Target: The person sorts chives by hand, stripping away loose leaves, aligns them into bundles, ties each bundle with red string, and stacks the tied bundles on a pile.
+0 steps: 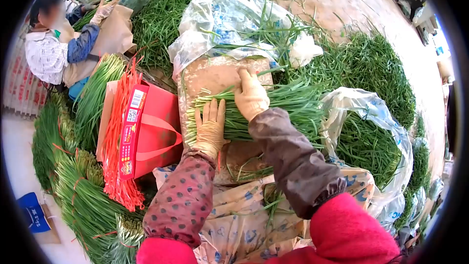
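A thick bunch of green chives [288,105] lies across a worn board [200,73], pale stem ends to the left and leaves to the right. My left hand [210,129], in a tan glove, rests flat on the bunch near its stem ends with fingers spread. Above the bunch, my right hand [251,95], gloved alike, has its fingers curled together. A single chive stalk [271,70] sticks out to the right from those fingers. The fingertips are partly hidden, and I cannot tell whether this hand also presses on the bunch.
Left of the board stands a red bag [159,132] with red ties [119,142] draped over it. Tied chive bundles [85,195] are stacked at lower left. Loose greens [371,68] and clear plastic [405,151] lie right. A co-worker [61,44] sits at upper left.
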`<act>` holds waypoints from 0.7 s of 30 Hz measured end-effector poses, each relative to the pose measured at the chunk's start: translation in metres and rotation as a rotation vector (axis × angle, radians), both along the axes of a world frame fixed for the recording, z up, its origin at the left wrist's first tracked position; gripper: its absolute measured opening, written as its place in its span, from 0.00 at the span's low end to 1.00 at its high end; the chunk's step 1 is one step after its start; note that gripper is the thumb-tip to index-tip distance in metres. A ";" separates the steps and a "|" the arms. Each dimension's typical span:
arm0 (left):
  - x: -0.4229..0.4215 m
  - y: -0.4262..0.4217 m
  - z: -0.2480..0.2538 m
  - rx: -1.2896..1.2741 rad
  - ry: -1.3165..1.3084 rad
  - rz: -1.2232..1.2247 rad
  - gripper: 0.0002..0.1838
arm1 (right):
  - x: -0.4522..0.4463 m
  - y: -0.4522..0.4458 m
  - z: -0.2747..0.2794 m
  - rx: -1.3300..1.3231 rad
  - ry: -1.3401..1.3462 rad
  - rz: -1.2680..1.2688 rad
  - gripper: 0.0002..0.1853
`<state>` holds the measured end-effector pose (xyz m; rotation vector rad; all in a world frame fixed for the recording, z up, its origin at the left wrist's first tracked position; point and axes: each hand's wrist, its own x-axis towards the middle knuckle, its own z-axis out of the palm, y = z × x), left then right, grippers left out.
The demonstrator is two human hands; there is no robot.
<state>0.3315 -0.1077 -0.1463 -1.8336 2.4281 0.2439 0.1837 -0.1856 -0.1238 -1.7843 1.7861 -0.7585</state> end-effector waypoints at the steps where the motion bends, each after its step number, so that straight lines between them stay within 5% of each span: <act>1: -0.001 0.000 0.004 0.006 0.057 0.019 0.74 | -0.006 -0.010 0.005 0.113 0.203 0.014 0.24; 2: -0.001 0.002 0.001 0.010 0.065 0.030 0.74 | -0.013 -0.019 0.011 0.227 0.408 0.031 0.25; 7: 0.003 0.001 -0.004 -0.041 0.080 -0.006 0.74 | -0.062 -0.043 0.013 -0.016 0.480 -0.008 0.30; 9: 0.003 0.001 -0.003 -0.026 0.068 -0.011 0.74 | -0.069 -0.047 0.022 0.223 0.489 -0.007 0.30; 16: 0.002 0.000 -0.001 -0.025 0.037 -0.028 0.72 | -0.071 -0.047 0.005 0.318 0.627 0.080 0.16; 21: 0.002 0.000 -0.004 -0.053 0.005 -0.040 0.71 | -0.075 -0.063 -0.004 -0.079 0.583 0.148 0.10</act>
